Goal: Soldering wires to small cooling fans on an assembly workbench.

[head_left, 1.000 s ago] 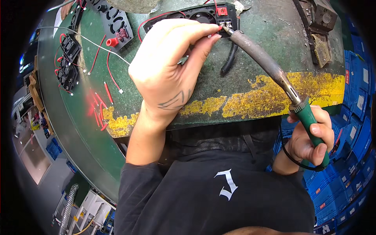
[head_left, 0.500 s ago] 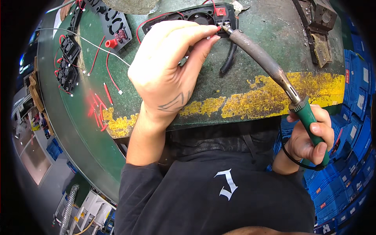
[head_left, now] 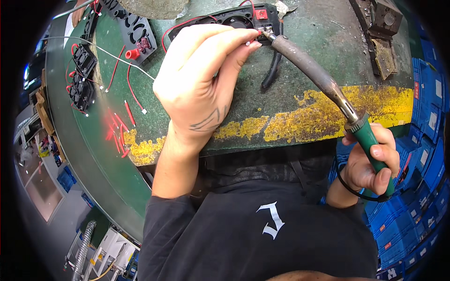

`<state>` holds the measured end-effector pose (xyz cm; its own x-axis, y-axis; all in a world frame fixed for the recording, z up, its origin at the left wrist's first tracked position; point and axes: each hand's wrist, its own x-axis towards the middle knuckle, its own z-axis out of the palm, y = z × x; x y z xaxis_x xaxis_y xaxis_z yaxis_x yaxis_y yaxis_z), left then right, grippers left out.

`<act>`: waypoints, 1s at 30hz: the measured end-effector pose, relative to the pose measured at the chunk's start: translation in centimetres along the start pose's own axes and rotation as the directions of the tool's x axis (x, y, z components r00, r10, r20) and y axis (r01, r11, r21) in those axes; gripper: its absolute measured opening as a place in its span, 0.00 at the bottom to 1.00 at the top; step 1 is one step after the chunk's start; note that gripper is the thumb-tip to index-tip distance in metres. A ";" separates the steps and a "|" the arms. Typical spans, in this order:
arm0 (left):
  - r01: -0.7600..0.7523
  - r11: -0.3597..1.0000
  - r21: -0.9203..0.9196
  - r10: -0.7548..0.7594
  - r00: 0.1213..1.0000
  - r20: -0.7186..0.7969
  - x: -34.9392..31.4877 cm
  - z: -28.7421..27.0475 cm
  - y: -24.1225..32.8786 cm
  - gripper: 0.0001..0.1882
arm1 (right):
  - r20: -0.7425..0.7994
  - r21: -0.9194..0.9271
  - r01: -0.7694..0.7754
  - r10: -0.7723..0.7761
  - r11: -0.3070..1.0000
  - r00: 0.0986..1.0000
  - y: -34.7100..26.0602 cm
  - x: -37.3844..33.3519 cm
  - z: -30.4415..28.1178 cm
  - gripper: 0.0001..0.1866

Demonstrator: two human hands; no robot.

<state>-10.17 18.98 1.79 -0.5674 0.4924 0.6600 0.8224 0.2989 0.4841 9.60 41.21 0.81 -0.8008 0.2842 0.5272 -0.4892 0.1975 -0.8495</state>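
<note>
My right hand (head_left: 370,161) is wrapped round the green handle of a soldering iron (head_left: 307,63). The iron's tip rests at the metal terminals (head_left: 266,31) of a black fan housing (head_left: 199,22), as far as I can see. Close to that tip, my left hand (head_left: 201,75) pinches a short red wire (head_left: 258,33) between thumb and fingertips. A small white end shows below the pinch. Into the left hand also runs a thin pale wire (head_left: 112,55), coming from the far left. My left hand hides part of the housing.
Pliers (head_left: 273,70) lie beside the housing. Left on the green bench are another black panel (head_left: 133,30), small fans (head_left: 82,91), red wires (head_left: 133,89) and red tubing pieces (head_left: 119,124). A metal block (head_left: 386,18) stands at far right. Blue crates (head_left: 398,234) are stacked beyond the edge. Another person's hand (head_left: 78,16) shows at upper left.
The housing, pliers and iron tip appear slightly further left in the picture. Both hands keep their holds, and the tip stays at the terminals.
</note>
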 end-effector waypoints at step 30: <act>0.113 0.993 -0.033 -0.111 0.992 0.053 0.9 0.2 0.8 0.08 | 0.020 -0.013 0.003 -0.002 1.000 1.000 -0.2 0.2 -0.3 0.23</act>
<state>-9.98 19.84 2.70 -0.6525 0.4990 0.5703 0.7510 0.3258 0.5742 9.66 41.53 1.04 -0.8065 0.2646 0.5287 -0.4866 0.2109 -0.8478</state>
